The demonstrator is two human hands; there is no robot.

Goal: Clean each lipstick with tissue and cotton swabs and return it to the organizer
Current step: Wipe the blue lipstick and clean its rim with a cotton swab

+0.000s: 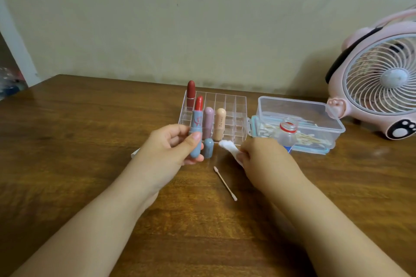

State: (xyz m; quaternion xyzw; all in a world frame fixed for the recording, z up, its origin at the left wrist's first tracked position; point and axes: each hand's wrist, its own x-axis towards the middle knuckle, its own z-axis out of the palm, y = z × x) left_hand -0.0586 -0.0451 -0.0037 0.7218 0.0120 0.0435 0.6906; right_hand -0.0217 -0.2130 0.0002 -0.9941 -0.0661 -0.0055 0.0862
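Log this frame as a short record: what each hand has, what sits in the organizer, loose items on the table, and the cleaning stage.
left hand: left hand holds the uncapped blue lipstick, red bullet up, red smears on its case
right hand: right hand pinches a white tissue
organizer: clear organizer holds a dark red lipstick, a mauve one and a peach one
loose on table: blue cap standing upright, cotton swab
supplies: clear box of swabs, small open bottle
stage: blue lipstick not yet returned
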